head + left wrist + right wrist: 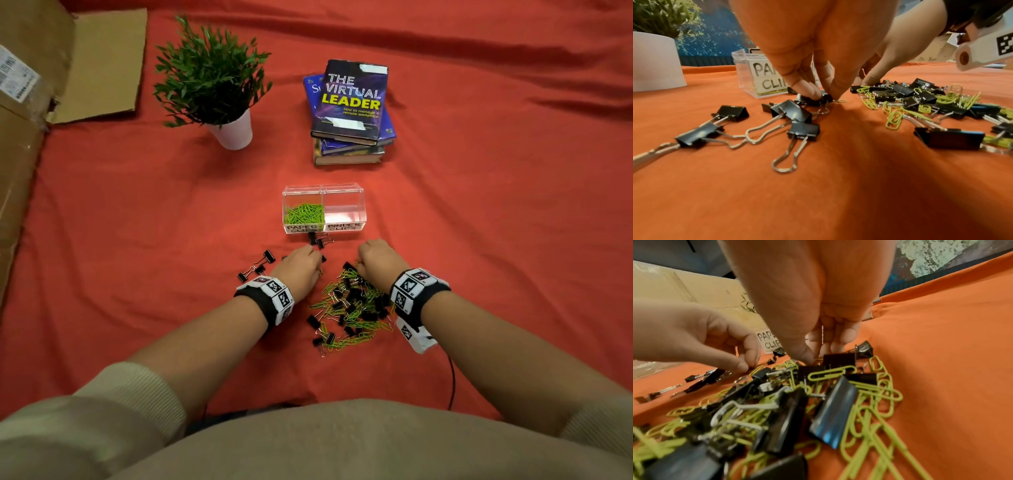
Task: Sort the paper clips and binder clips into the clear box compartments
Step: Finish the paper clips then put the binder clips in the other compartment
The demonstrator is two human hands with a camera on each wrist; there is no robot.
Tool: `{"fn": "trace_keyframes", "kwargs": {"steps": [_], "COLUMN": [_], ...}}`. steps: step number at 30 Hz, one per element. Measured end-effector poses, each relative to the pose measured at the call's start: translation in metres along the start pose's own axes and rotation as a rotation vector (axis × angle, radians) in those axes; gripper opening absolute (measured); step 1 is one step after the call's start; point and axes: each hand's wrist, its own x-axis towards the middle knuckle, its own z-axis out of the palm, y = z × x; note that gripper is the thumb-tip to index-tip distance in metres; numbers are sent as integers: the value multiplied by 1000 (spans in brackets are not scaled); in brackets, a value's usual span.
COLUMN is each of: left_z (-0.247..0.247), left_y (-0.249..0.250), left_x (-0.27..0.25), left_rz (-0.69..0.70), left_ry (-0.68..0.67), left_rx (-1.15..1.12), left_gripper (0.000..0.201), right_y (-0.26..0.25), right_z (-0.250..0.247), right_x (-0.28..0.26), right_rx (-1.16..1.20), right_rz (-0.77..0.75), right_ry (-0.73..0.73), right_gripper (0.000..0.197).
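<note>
Clips [352, 305] lie heaped at lower centre; left hand [301, 270] pinches a binder clip [818, 99], right hand [376, 262] curls fingertips into the heap, grip unclear.

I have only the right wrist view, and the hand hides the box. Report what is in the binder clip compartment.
Observer: In the head view, the right compartment of the clear box, labelled BINDER CLIPS, looks empty.
Operator: Now give me the other compartment.
Observer: The left compartment, labelled PAPER CLIPS, holds a heap of green paper clips.
Operator: Tell me what the left hand is on.
Observer: In the left wrist view, the left hand has its fingertips pinching a small black binder clip that lies on the orange cloth, apart from the mixed pile.
</note>
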Motion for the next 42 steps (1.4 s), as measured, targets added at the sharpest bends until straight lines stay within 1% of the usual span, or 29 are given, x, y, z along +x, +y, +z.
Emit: {"fn": "trace_keyframes", "kwargs": {"steps": [4,8,11,13,15,19,20,22,25,27,29,32,34,37,40,41,42], "left_z": [-1,3,4,4,6,10,9,5,-3,-5,-5,-3,-2,5,13,15,17], "left_y": [-2,0,4,5,5,7,8,11,16,19,21,24,27,32,33,34,35], "left_x": [-1,-1,0,1,1,-2,-2,-3,-4,-6,-8,-7,-8,-11,-14,-14,-15], "left_rz": [-21,29,48,49,37,20,18,-9,-144,-239,-290,-373,-389,-355,-320,-303,-292], "left_ry": [9,-15,-6,6,9,10,20,72,128,143,164,94,17,-54,-92,-95,-97], "left_rx": [-20,118,182,200,218,278,250,98,-243,-407,-479,-526,-515,-393,-248,-222,-206], "left_gripper": [20,29,25,19,18,27,26,19,7,9,14,17,14,12,17,18,19], "right_y": [-1,2,10,13,11,3,2,2,0,-3,-6,-8,-5,4,7,6,3], "right_z": [1,-2,-5,-6,-6,0,3,9,13,11,8,3,1,-4,-16,-20,-22], "right_x": [-2,-2,-4,-6,-6,-1,-1,-1,-2,-3,-3,-2,-3,-4,-6,-7,-9], "right_rx": [66,130,328,401,377,194,150,72,6,-7,-8,38,160,570,1025,1135,1175], "right_rz": [20,50,130,146,122,69,64,27,0,5,10,25,68,197,326,345,338], "right_ry": [7,6,25,39,25,3,11,45,64,63,43,38,58,74,41,22,-1], "right_gripper": [22,24,18,17,19,23,24,25,23,22,22,20,18,19,27,27,25]}}
